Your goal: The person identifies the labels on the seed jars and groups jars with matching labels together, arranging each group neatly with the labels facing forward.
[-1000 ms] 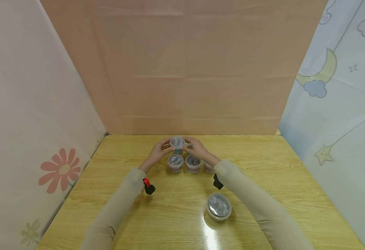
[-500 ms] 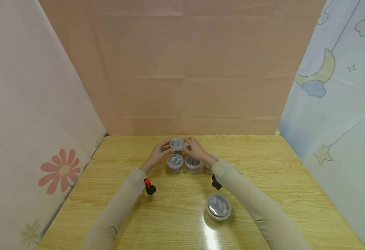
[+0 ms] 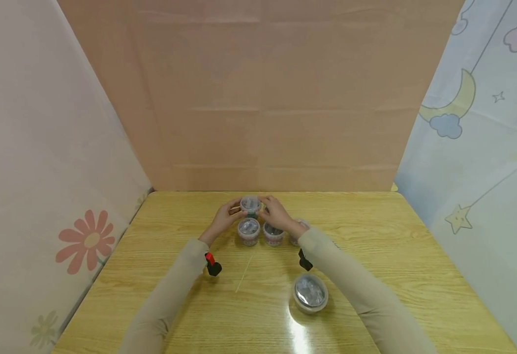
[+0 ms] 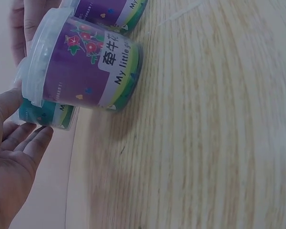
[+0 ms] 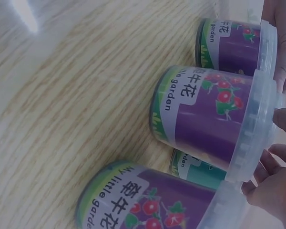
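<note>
A clear-lidded plastic cup [image 3: 251, 203] with a teal label [image 4: 40, 114] stands at the back left of a cup group. My left hand [image 3: 225, 218] grips its left side, thumb in front and fingers behind. From the right, my right hand [image 3: 277, 215] holds the same cup between thumb and fingers. In front is a row of purple-labelled cups: a left one [image 3: 248, 231], a middle one [image 3: 273, 234] and a right one [image 3: 296, 239], partly covered by my right wrist. Another teal-labelled cup [image 5: 200, 169] shows behind the purple ones in the right wrist view.
A larger round tub [image 3: 310, 293] with a clear lid stands nearer me on the wooden table [image 3: 196, 314]. A thin pale strip [image 3: 244, 273] lies left of it. Upright panels close off the back [image 3: 258, 123] and both sides.
The held cup has come very slightly lower in the head view. My right hand and sleeve have shifted a little left, uncovering more of the right purple cup.
</note>
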Demonstrator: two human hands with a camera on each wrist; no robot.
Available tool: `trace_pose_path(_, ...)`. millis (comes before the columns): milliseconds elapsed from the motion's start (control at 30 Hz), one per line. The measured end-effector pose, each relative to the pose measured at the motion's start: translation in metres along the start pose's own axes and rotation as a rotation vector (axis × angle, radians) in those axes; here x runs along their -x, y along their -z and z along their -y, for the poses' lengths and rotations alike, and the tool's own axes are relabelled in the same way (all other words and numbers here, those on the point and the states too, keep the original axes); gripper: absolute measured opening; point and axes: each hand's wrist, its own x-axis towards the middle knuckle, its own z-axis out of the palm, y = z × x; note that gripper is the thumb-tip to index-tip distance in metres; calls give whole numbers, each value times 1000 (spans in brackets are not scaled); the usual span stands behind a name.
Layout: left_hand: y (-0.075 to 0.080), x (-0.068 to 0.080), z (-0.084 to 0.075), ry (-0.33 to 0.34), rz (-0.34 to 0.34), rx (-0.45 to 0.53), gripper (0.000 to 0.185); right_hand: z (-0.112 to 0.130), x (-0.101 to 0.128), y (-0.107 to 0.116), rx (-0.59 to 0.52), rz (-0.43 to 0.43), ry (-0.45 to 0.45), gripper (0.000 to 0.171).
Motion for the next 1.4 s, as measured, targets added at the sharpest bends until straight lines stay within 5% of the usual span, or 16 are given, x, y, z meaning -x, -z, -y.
trace_pose_path(400,-4,-2,3,19,17,25,60,-4,3,-3,99,-1,24,59)
trace_pose_path(800,-7,-2,5,-32,35,7,59,-7,5,-2,148,11,56,58)
trace_pose_path(1400,-10,-5,8,-39,42,-31,61,-5,6,-1,184,56,16,54)
